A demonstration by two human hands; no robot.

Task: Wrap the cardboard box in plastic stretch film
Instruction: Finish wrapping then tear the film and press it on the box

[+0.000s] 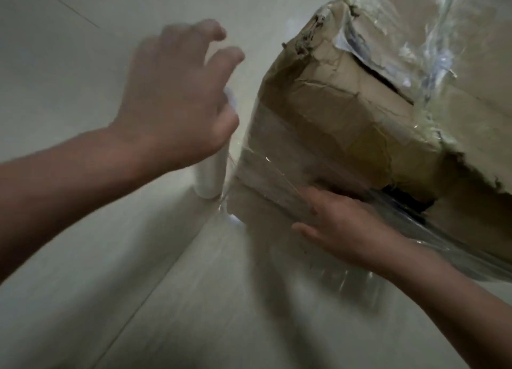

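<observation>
Right hand: You are pressing your right hand [340, 230] flat, fingers straight, against the stretch film [277, 174] lying over the near face of the cardboard box [346, 113].
Left hand: Your left hand [171, 100] is hovering, blurred, over the top of the film roll [210, 174]. Its fingers are spread and loosely bent, gripping nothing; whether the palm is touching the roll cannot be told.
Roll: It is standing upright on the floor [83, 285], just beside the box's near corner, with a sheet running from it onto the cardboard.
Box: It is sitting on the floor and filling the right of the view. Its lower band is wrapped; the top is showing only loose strips.
Doing it well: Likely you are anchoring the film, so take the roll firmly, pull the sheet taut round the corner, and overlap each pass.
Materials: The cardboard is creasing and tearing at its edges. The film is clear, glossy and wrinkling, and the tiles are pale and smooth.
</observation>
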